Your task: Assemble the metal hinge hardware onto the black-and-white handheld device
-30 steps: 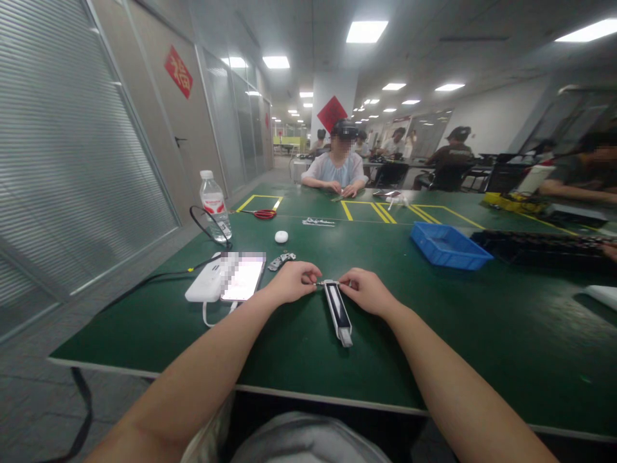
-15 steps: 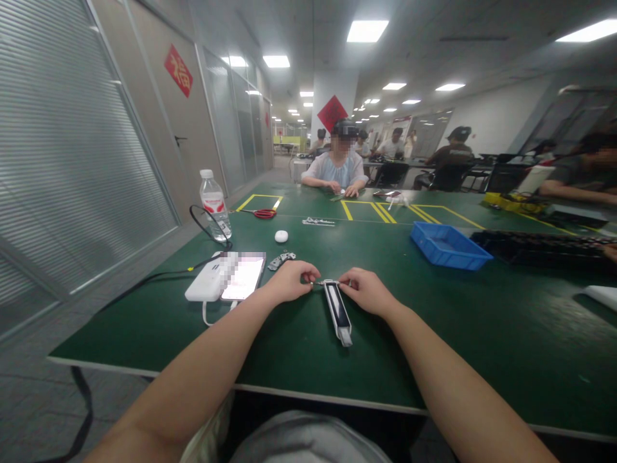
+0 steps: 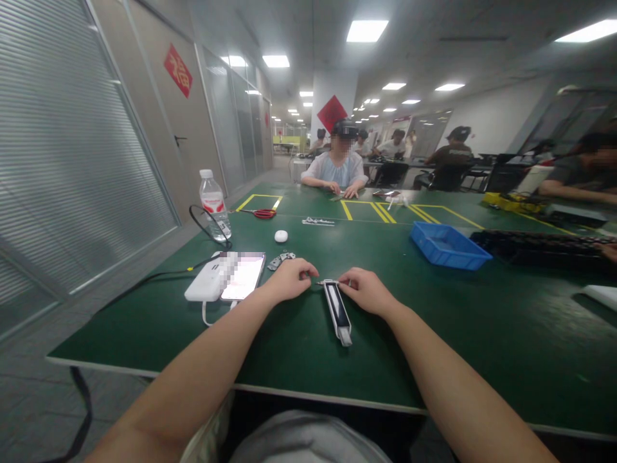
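A long, narrow device (image 3: 338,310) with a white frame and a dark glossy top lies on the green table in front of me. From the left side of its far end sticks out a thin metal pin (image 3: 320,283). My left hand (image 3: 293,279) hovers just left of that pin, its fingers curved with a gap between thumb and forefinger, holding nothing visible. At the device's far right corner, my right hand (image 3: 365,289) has its thumb and fingertips closed on the end; exactly what they grip there is too small to make out.
Left are a white power bank (image 3: 205,286), a lit phone (image 3: 247,276), small grey parts (image 3: 281,260) and a water bottle (image 3: 212,206). Farther off lie a white earphone case (image 3: 281,236), red-handled scissors (image 3: 264,213) and a blue tray (image 3: 448,245). A person (image 3: 337,167) sits opposite.
My left fingers have come off the pin and opened slightly. The device and my right hand have stayed in place.
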`<act>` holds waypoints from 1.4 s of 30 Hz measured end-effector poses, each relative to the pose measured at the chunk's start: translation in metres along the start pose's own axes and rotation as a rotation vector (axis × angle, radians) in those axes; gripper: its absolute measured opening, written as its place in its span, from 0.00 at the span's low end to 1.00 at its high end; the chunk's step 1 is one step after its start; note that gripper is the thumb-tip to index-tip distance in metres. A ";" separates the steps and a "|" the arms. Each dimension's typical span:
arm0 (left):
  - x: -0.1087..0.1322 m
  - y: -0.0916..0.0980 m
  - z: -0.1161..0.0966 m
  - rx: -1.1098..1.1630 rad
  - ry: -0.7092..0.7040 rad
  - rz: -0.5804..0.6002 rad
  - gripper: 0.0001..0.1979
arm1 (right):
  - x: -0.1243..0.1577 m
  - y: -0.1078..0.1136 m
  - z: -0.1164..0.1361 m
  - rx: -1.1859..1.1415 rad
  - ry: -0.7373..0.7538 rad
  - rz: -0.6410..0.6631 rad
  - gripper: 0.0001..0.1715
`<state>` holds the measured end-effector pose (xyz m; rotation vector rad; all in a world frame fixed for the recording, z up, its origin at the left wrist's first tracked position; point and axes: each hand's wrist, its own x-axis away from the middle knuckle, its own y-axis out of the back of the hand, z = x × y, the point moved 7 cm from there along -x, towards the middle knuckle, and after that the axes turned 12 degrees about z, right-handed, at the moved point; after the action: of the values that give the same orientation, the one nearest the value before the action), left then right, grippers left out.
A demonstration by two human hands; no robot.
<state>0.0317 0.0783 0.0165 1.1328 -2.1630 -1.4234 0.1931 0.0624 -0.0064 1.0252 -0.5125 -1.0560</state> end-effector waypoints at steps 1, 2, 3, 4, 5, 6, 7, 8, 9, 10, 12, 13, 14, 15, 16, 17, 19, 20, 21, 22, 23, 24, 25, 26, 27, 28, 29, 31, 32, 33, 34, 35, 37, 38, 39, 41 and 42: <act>0.000 0.000 0.001 0.003 0.003 0.000 0.14 | 0.000 0.000 0.000 -0.001 -0.002 0.000 0.09; 0.000 -0.001 0.002 0.007 0.005 0.001 0.13 | 0.000 0.000 0.000 -0.002 -0.004 0.000 0.09; 0.000 -0.001 0.003 0.012 0.006 0.001 0.13 | 0.000 0.000 0.000 -0.005 -0.007 0.000 0.09; 0.000 -0.001 0.003 0.018 0.004 0.002 0.13 | 0.000 0.000 0.000 -0.007 -0.009 0.000 0.09; 0.000 -0.001 0.003 0.023 -0.001 0.001 0.13 | 0.000 0.000 0.000 -0.009 -0.011 0.000 0.09; 0.000 -0.001 0.002 0.028 -0.008 -0.003 0.13 | 0.000 0.000 0.000 -0.010 -0.012 0.000 0.09; 0.000 -0.001 0.002 0.032 -0.016 -0.008 0.13 | 0.000 0.000 0.000 -0.010 -0.013 -0.001 0.09; 0.000 -0.001 0.001 0.037 -0.023 -0.013 0.13 | 0.000 0.000 0.001 -0.010 -0.014 -0.001 0.09; 0.001 0.000 0.000 0.042 -0.028 -0.016 0.13 | 0.000 0.001 0.001 -0.009 -0.017 0.001 0.09; 0.001 0.000 0.000 0.046 -0.031 -0.016 0.13 | 0.000 0.001 0.001 -0.008 -0.019 0.004 0.09; 0.001 0.000 -0.001 0.059 -0.025 -0.006 0.12 | 0.000 0.001 0.001 -0.008 -0.023 0.009 0.09; 0.001 -0.001 -0.001 0.069 -0.022 0.005 0.12 | 0.000 0.001 0.001 -0.007 -0.024 0.011 0.09; 0.001 -0.001 -0.002 0.078 -0.019 0.017 0.12 | 0.000 0.001 0.001 -0.006 -0.022 0.011 0.09; 0.001 -0.002 -0.002 0.087 -0.017 0.029 0.12 | 0.000 0.001 0.001 -0.004 -0.020 0.011 0.09; 0.001 -0.002 -0.003 0.092 -0.016 0.039 0.11 | 0.000 0.001 0.001 -0.003 -0.019 0.010 0.09; 0.001 -0.002 -0.003 0.091 -0.017 0.045 0.11 | 0.000 0.001 0.001 -0.003 -0.018 0.009 0.09; 0.001 -0.003 -0.004 0.079 -0.030 0.051 0.11 | 0.000 0.001 0.000 -0.004 -0.015 0.008 0.09; 0.001 -0.003 -0.005 0.073 -0.040 0.052 0.10 | 0.000 0.001 0.000 -0.005 -0.014 0.007 0.09; 0.001 -0.003 -0.005 0.070 -0.051 0.052 0.11 | 0.000 0.001 0.000 -0.006 -0.011 0.007 0.09; 0.001 -0.003 -0.006 0.069 -0.060 0.054 0.11 | 0.000 0.001 0.001 -0.006 -0.009 0.007 0.09; 0.001 -0.003 -0.006 0.071 -0.065 0.055 0.11 | 0.001 0.001 0.001 -0.006 -0.008 0.007 0.09; 0.001 -0.003 -0.005 0.076 -0.065 0.056 0.11 | 0.001 0.001 0.001 -0.006 -0.009 0.007 0.09; 0.001 -0.003 -0.005 0.083 -0.062 0.057 0.11 | 0.001 0.001 0.001 -0.007 -0.010 0.007 0.09; 0.001 -0.003 -0.005 0.089 -0.059 0.060 0.12 | 0.001 0.001 0.002 -0.008 -0.011 0.007 0.09; 0.001 -0.003 -0.005 0.094 -0.059 0.067 0.12 | 0.001 0.001 0.002 -0.009 -0.012 0.007 0.09; 0.001 -0.003 -0.005 0.098 -0.060 0.077 0.12 | 0.001 0.001 0.003 -0.011 -0.012 0.008 0.09; 0.002 -0.003 -0.006 0.101 -0.063 0.087 0.12 | 0.001 0.002 0.003 -0.013 -0.014 0.009 0.08; 0.002 -0.004 -0.007 0.101 -0.074 0.099 0.13 | 0.001 0.002 0.003 -0.015 -0.020 0.012 0.08; 0.002 -0.004 -0.008 0.102 -0.077 0.102 0.13 | 0.001 0.002 0.003 -0.016 -0.024 0.013 0.08; 0.002 -0.004 -0.008 0.103 -0.079 0.103 0.13 | 0.002 0.002 0.003 -0.017 -0.027 0.013 0.08; 0.002 -0.004 -0.008 0.104 -0.078 0.106 0.13 | 0.002 0.002 0.003 -0.017 -0.028 0.014 0.08; 0.002 -0.004 -0.008 0.103 -0.076 0.108 0.13 | 0.002 0.002 0.003 -0.016 -0.026 0.014 0.08; 0.002 -0.004 -0.008 0.102 -0.072 0.113 0.13 | 0.001 0.002 0.004 -0.012 -0.019 0.014 0.08; 0.002 -0.004 -0.008 0.102 -0.072 0.112 0.13 | 0.001 0.002 0.004 -0.010 -0.018 0.014 0.08; 0.002 -0.004 -0.008 0.102 -0.073 0.109 0.13 | 0.001 0.002 0.003 -0.008 -0.019 0.014 0.08; 0.002 -0.003 -0.008 0.108 -0.079 0.101 0.13 | 0.001 0.002 0.003 -0.004 -0.020 0.012 0.08; 0.002 -0.004 -0.009 0.112 -0.083 0.101 0.13 | 0.001 0.002 0.003 -0.001 -0.020 0.012 0.08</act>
<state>0.0374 0.0707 0.0169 1.0024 -2.3481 -1.3434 0.1918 0.0605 -0.0035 1.0101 -0.5334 -1.0570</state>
